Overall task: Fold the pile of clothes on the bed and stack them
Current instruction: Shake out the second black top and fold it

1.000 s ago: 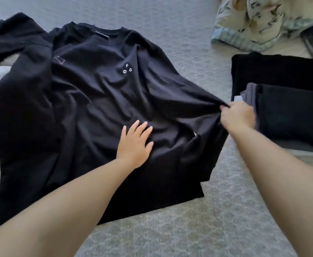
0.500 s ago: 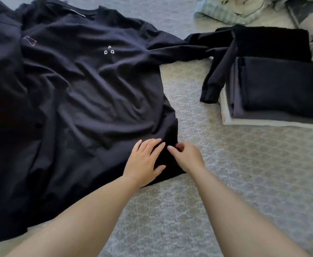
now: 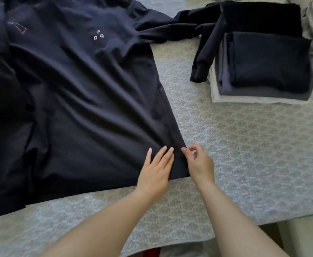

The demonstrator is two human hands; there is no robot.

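A dark long-sleeved shirt [image 3: 74,93] lies spread face up on the bed [image 3: 244,145], its right sleeve [image 3: 200,58] trailing onto the stack of folded clothes [image 3: 263,71] well off to the right. The left hand [image 3: 156,170] rests flat, fingers straight, on the shirt's near right corner; the right hand [image 3: 198,162] has its fingers curled at that side seam, pinching the edge as far as I can see. This looks like smoothing before the first fold. Next, I'd judge, that stray sleeve needs bringing in across the body.
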